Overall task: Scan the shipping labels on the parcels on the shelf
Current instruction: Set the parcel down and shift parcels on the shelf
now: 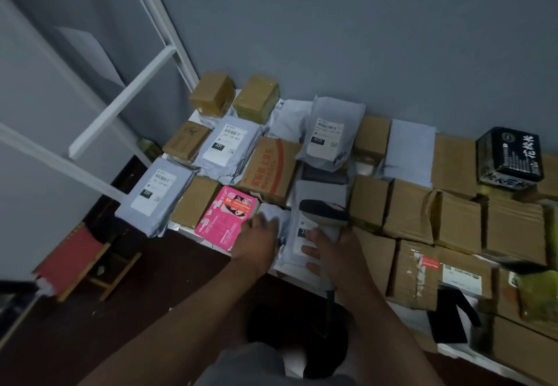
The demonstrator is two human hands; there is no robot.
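A white shelf (290, 275) carries many parcels: grey mailer bags with white shipping labels and brown cardboard boxes. My right hand (329, 252) grips the handle of a barcode scanner (324, 212), whose dark head sits over a grey mailer bag (302, 234) at the shelf's front edge. That bag's label shows a black tag beneath the scanner. My left hand (256, 240) rests on the left edge of this bag, fingers on its crumpled plastic, beside a pink parcel (225, 219). Two labelled grey bags (154, 195) (228, 147) lie to the left, a third (327, 135) behind.
Brown boxes (407, 210) fill the shelf's right side, with a black printed box (510, 156) stacked at the far right. A black phone-like slab (447, 325) lies near the front right. White shelf posts (120, 107) rise at left. A red stool (87, 261) stands on the dark floor.
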